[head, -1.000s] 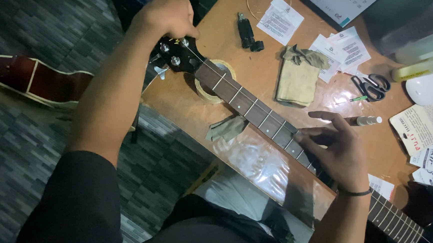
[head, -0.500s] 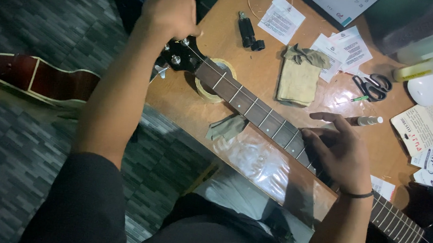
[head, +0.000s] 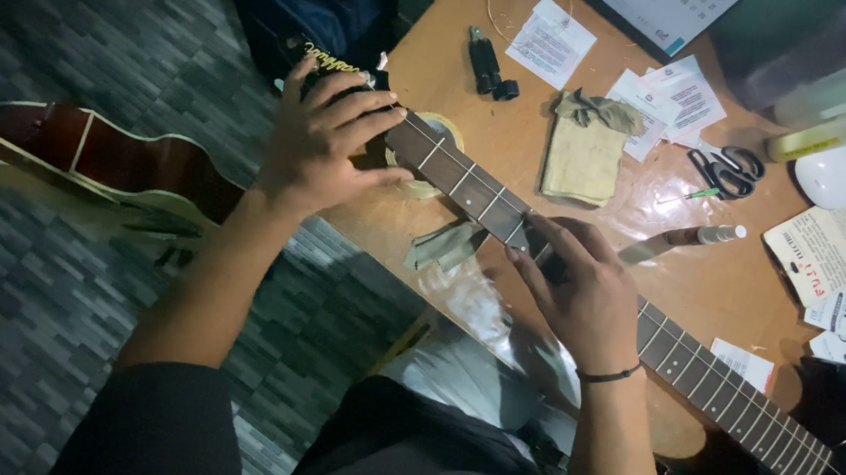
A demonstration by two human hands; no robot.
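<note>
A dark electric guitar lies across a wooden table, its fretted neck (head: pixel 466 179) running from upper left to lower right. My left hand (head: pixel 326 139) rests over the black headstock, fingers spread, thumb against the neck near the nut. My right hand (head: pixel 581 286) presses flat on the fretboard around mid-neck, fingers covering the strings. A thin dark band circles that wrist. The guitar's black body (head: pixel 826 448) fills the lower right corner.
On the wooden table (head: pixel 508 125) lie a folded tan cloth (head: pixel 583 149), black scissors (head: pixel 726 170), paper slips (head: pixel 551 38), a small black tool (head: pixel 487 63), a white round object (head: pixel 836 173) and a tape roll (head: pixel 428 160) under the neck. A brown acoustic guitar (head: pixel 104 164) lies on the floor, left.
My left hand dropped from the tuners onto the headstock with fingers spread. My right hand slid up the neck toward the headstock and now presses the frets. The view moved closer.
</note>
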